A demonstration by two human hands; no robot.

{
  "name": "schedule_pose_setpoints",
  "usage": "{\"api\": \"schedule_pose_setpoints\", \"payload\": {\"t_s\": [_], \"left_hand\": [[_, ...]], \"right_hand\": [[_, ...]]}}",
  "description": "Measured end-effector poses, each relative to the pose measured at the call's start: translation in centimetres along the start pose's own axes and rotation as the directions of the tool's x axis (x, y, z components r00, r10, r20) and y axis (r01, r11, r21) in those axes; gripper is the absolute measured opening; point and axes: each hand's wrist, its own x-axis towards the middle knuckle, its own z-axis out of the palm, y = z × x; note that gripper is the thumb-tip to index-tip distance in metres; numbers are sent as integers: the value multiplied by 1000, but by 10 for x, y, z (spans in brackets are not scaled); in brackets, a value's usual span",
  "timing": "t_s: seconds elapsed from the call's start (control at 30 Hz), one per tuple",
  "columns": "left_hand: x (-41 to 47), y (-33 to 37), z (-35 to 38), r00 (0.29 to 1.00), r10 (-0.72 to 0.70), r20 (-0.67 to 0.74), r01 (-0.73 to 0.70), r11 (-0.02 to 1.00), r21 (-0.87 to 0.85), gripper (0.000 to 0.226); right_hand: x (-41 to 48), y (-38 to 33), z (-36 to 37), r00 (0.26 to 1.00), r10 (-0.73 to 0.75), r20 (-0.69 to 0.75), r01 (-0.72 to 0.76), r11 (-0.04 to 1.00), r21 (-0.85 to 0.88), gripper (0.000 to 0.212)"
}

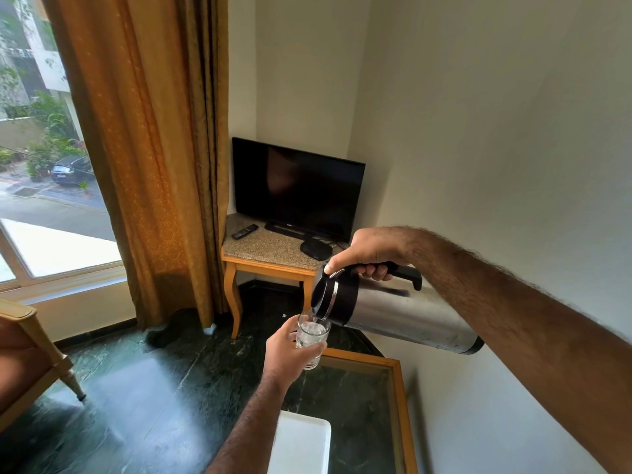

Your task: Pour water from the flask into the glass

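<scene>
A steel flask with a black top and black handle lies tipped nearly level in the air, spout down to the left. My right hand grips its handle, thumb pressing the lid lever. Under the spout, my left hand holds a clear glass upright. Water runs from the spout into the glass, which looks more than half full and bubbly.
Below the glass is a wood-framed glass-top table with a white tray on it. Behind stands a small table with a TV, a remote and a black box. Curtain and window at left, wall at right, chair at far left.
</scene>
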Motion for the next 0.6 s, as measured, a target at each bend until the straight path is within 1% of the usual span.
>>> {"api": "schedule_pose_setpoints", "payload": {"t_s": [0.1, 0.3, 0.6], "left_hand": [[0, 2, 1, 1000, -2, -1, 2, 1000, 11, 63], [-4, 6, 1, 1000, 12, 4, -12, 999, 31, 53], [-5, 4, 2, 1000, 21, 14, -22, 999, 41, 53]], "right_hand": [[-1, 1, 1, 1000, 2, 4, -2, 1000, -2, 55], [-1, 0, -2, 1000, -7, -3, 7, 1000, 10, 55], [-4, 2, -3, 1000, -12, -4, 12, 1000, 10, 56]]}}
